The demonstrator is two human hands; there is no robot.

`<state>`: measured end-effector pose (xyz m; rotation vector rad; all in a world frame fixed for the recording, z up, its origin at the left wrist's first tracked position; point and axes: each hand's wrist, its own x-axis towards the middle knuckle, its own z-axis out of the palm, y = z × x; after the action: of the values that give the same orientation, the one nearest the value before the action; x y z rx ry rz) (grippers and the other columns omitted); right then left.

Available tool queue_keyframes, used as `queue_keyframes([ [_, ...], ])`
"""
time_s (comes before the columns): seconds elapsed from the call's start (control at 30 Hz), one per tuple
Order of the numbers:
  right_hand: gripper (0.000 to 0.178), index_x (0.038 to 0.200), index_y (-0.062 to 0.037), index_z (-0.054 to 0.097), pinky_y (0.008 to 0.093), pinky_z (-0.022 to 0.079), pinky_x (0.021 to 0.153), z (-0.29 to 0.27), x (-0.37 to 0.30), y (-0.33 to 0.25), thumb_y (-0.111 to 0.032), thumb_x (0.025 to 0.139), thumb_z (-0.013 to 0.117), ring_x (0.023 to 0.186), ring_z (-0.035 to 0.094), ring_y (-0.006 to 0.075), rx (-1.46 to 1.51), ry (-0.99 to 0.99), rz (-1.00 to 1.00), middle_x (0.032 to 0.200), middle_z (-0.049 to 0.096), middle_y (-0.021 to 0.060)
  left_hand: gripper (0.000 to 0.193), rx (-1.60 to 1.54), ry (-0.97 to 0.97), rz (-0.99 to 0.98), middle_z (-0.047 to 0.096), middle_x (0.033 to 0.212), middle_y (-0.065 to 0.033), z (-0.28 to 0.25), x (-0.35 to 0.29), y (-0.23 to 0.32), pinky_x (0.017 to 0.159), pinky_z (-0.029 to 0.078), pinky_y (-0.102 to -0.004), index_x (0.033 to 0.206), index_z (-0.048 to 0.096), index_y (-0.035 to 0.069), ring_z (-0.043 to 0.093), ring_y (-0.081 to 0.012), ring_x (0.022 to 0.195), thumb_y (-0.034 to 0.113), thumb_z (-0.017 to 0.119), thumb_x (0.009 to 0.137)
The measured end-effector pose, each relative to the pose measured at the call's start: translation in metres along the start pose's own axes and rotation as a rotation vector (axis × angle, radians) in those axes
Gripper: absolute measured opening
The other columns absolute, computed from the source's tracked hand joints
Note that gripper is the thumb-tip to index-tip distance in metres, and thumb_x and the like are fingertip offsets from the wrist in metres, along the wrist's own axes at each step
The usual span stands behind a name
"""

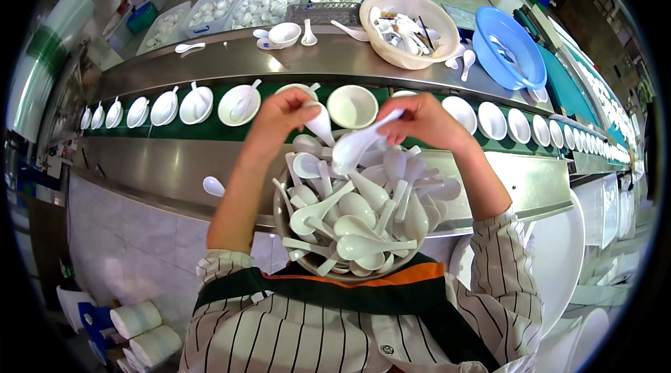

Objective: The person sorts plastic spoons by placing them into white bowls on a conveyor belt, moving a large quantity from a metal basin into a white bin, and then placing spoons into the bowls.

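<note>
Between the fingers of my left hand is a white soup spoon, its bowl hanging toward the spoon pile. My right hand pinches the handle end of another white soup spoon, whose bowl points down and left. Under both hands a round basin stands heaped with white spoons, close against my body. Just beyond my hands a row of white bowls runs along a green conveyor belt. Bowls to the left each hold a spoon; those to the right show none.
A steel ledge behind the belt carries a cream basin of mixed spoons, a blue basin and a few loose spoons. Farther back stand crates of white ware. One spoon lies on the near steel edge at left.
</note>
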<state>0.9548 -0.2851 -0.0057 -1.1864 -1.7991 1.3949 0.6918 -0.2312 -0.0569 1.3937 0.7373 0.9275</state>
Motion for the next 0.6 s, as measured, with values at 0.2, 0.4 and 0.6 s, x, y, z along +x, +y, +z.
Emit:
queue_keyframes([
  [0.2, 0.008, 0.086, -0.0012, 0.060, 0.0209, 0.047, 0.052, -0.066, 0.040, 0.029, -0.003, 0.078, 0.061, 0.058, 0.057, 0.0080, -0.322, 0.359, -0.085, 0.071, 0.062, 0.0037, 0.009, 0.024, 0.091, 0.102, 0.060, 0.073, -0.0047, -0.016, 0.022, 0.035, 0.058, 0.045, -0.0208, 0.078, 0.054, 0.004, 0.058, -0.0104, 0.063, 0.004, 0.063, 0.078],
  [0.4, 0.034, 0.099, -0.0097, 0.058, 0.0380, 0.048, 0.069, -0.060, 0.079, 0.075, -0.008, 0.066, 0.064, 0.075, 0.062, 0.0280, -0.824, 0.203, 0.052, 0.075, 0.064, 0.0124, 0.020, 0.917, 0.074, 0.130, 0.062, 0.095, -0.0114, -0.030, 0.042, -0.070, 0.074, 0.047, -0.0305, 0.087, 0.054, 0.002, 0.060, -0.0257, 0.080, 0.002, 0.064, 0.070],
  [0.6, 0.026, 0.092, -0.0081, 0.059, 0.0371, 0.048, 0.066, -0.083, 0.066, 0.062, -0.010, 0.068, 0.065, 0.072, 0.062, 0.0291, -1.090, 0.410, 0.008, 0.075, 0.064, 0.0123, 0.024, 0.983, 0.114, 0.145, 0.058, 0.107, -0.0094, -0.035, 0.020, -0.050, 0.076, 0.045, -0.0309, 0.095, 0.059, 0.005, 0.056, -0.0230, 0.091, 0.010, 0.065, 0.073],
])
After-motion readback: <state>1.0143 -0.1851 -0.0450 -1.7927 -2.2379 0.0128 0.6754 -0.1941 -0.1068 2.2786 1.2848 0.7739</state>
